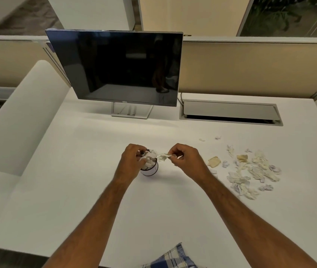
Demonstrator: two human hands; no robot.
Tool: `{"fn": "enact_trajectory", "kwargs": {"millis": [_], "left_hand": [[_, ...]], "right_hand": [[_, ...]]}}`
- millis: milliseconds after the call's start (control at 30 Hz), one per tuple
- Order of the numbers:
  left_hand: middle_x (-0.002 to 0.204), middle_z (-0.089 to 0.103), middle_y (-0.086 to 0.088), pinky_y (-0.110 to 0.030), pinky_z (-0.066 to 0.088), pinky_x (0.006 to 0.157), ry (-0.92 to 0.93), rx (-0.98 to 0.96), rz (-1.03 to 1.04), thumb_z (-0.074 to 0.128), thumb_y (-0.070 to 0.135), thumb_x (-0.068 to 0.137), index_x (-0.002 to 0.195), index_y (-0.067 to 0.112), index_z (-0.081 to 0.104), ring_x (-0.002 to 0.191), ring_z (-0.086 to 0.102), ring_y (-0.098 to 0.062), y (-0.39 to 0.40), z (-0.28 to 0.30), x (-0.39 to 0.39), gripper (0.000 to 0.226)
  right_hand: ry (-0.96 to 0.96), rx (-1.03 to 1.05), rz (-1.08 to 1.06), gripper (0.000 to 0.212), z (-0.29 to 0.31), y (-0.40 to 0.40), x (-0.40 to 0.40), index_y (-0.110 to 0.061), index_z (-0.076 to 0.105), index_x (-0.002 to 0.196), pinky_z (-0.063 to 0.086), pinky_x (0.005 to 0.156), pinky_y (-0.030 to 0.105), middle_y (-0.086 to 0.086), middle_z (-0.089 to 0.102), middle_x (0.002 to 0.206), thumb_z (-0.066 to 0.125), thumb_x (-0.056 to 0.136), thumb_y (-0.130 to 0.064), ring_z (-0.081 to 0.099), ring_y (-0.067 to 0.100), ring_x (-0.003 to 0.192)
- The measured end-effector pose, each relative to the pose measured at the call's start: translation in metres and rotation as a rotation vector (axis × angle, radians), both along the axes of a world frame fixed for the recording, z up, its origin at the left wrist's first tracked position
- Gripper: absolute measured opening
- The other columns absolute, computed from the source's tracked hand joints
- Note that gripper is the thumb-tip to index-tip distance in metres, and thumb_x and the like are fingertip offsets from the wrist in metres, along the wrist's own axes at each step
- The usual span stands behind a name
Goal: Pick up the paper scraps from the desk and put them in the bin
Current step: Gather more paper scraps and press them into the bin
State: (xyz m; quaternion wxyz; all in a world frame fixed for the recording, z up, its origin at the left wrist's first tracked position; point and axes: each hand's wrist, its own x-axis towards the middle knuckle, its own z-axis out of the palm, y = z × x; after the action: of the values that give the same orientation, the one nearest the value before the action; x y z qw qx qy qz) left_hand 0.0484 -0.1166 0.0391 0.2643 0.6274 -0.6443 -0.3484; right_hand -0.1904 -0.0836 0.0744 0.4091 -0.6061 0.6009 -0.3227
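We cannot see the left side of the small bin (pixel 150 170); the left hand (pixel 133 158) covers it, and crumpled paper hides its rim. The scrap (pixel 163 157) pinched by the right hand (pixel 184 158) is too blurred to judge. A plaid cloth (pixel 173 258) is cut off by the bottom edge.

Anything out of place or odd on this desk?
Yes. The small bin is heaped with paper above its rim, while crumpled scraps lie strewn to its right. The right hand pinches another scrap beside the rim; the left hand grips the bin's top.
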Motion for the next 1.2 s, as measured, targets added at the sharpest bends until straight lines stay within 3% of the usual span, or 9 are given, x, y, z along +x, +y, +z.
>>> {"fn": "enact_trajectory", "kwargs": {"millis": [133,233,367,433,533,700,900,1067,1200], "left_hand": [[0.115,0.060,0.009,-0.010,0.052,0.079,0.108,-0.011,0.108,0.068,-0.002,0.085,0.106,0.023,0.069,0.104,0.064,-0.002,0.004,0.007,0.004,0.033],[0.115,0.062,0.014,-0.014,0.051,0.082,0.182,-0.021,0.195,0.056,-0.003,0.091,0.104,0.029,0.068,0.106,0.062,0.004,0.013,0.011,0.008,0.037],[0.115,0.061,0.016,-0.013,0.051,0.086,0.166,-0.145,0.161,0.054,0.001,0.096,0.111,0.027,0.064,0.113,0.059,-0.003,0.030,0.010,0.012,0.033],[0.117,0.060,0.018,-0.016,0.050,0.090,0.085,-0.206,0.092,0.058,0.006,0.097,0.115,0.025,0.063,0.116,0.055,-0.007,0.036,0.007,0.013,0.027],[0.122,0.062,0.013,-0.031,0.045,0.103,-0.145,-0.281,-0.051,0.065,0.016,0.096,0.121,0.023,0.064,0.124,0.046,-0.012,0.040,0.000,0.016,0.027],[0.142,0.059,0.007,-0.046,0.029,0.121,-0.491,-0.207,-0.242,0.063,0.053,0.091,0.138,0.023,0.057,0.147,0.036,-0.027,0.042,-0.013,0.015,0.056],[0.151,0.050,0.015,-0.061,0.007,0.122,-0.761,-0.085,-0.350,0.026,0.083,0.084,0.148,0.036,0.045,0.155,0.017,-0.030,0.040,-0.022,0.013,0.082],[0.153,0.045,0.021,-0.067,-0.003,0.119,-0.860,0.007,-0.405,0.021,0.091,0.078,0.148,0.044,0.040,0.156,0.011,-0.033,0.032,-0.020,0.009,0.086],[0.161,0.035,0.016,-0.069,-0.011,0.116,-0.942,0.084,-0.468,0.028,0.092,0.079,0.150,0.044,0.039,0.157,0.004,-0.034,0.022,-0.017,0.003,0.086]], "right_hand": [[0.100,-0.016,0.087,0.016,-0.005,-0.014,0.017,-0.027,0.068,0.084,0.050,0.071,0.023,-0.012,0.068,0.082,0.069,0.084,-0.012,0.061,0.005,0.078],[0.186,-0.029,0.158,0.013,-0.007,-0.024,0.029,-0.027,0.066,0.085,0.052,0.073,0.028,-0.012,0.065,0.084,0.067,0.085,-0.014,0.060,0.006,0.080],[0.302,-0.037,0.225,0.009,-0.008,-0.036,0.044,-0.025,0.064,0.088,0.052,0.072,0.033,-0.007,0.063,0.088,0.066,0.086,-0.017,0.060,0.013,0.081],[0.338,-0.044,0.246,0.007,-0.010,-0.038,0.052,-0.023,0.064,0.090,0.050,0.071,0.033,-0.005,0.063,0.090,0.066,0.086,-0.017,0.059,0.015,0.082],[0.435,-0.116,0.271,0.007,-0.012,-0.039,0.062,-0.020,0.067,0.094,0.047,0.074,0.033,-0.003,0.067,0.090,0.065,0.087,-0.017,0.057,0.017,0.084],[0.687,-0.212,0.355,0.012,-0.020,-0.041,0.071,-0.021,0.071,0.098,0.040,0.090,0.039,-0.003,0.070,0.093,0.061,0.092,-0.024,0.059,0.020,0.091],[0.763,-0.195,0.431,0.019,-0.026,-0.040,0.069,-0.023,0.074,0.095,0.039,0.089,0.039,-0.005,0.071,0.089,0.058,0.097,-0.033,0.060,0.019,0.091],[0.614,-0.213,0.415,0.021,-0.025,-0.035,0.056,-0.026,0.072,0.109,0.039,0.091,0.039,-0.007,0.072,0.102,0.055,0.097,-0.028,0.059,0.017,0.097],[0.719,-0.216,0.497,0.027,-0.024,-0.031,0.056,-0.025,0.075,0.106,0.041,0.088,0.041,-0.006,0.072,0.106,0.049,0.097,-0.022,0.056,0.019,0.096]]}}
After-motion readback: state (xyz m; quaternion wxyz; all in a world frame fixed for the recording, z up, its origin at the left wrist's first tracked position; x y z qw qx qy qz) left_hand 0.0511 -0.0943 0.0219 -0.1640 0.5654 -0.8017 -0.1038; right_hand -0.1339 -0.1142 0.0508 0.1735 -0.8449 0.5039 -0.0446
